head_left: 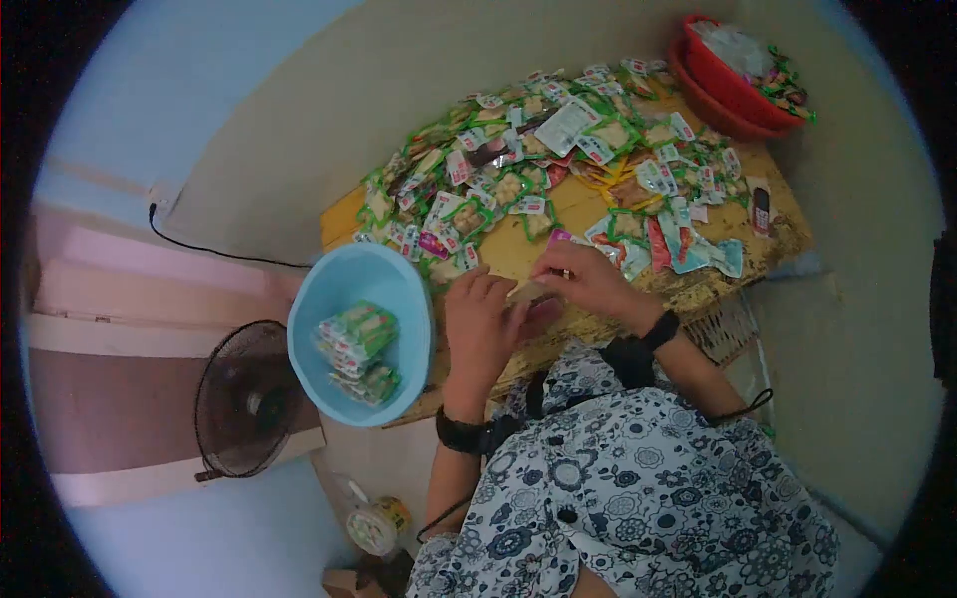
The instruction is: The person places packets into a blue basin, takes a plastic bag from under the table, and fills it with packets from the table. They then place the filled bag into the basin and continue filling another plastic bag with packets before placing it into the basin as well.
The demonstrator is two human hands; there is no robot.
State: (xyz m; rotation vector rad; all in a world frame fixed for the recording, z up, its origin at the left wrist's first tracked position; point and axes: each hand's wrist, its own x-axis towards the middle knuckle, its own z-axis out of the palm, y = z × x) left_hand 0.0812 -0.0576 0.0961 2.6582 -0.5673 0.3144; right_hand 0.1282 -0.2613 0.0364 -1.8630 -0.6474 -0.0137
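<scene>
Near the front edge of the table, my left hand (480,321) and my right hand (592,286) are close together, fingers bent. Between them is a small snack packet (541,311), partly clear with a dark reddish part, gripped by the fingers of both. Its print and contents are too blurred to read. Just beyond my hands lies a wide heap of green-and-white snack packets (488,186). To the left of my left hand stands a light blue basin (419,334), with several stacked green packets (364,334) inside.
Red basins (698,85) with packets and a clear bag stand at the table's (523,249) far right corner. A phone-like handset (761,211) lies near the right edge. Left of the table are a black fan (249,399) and a cable (229,258); a tub (377,525) stands on the floor.
</scene>
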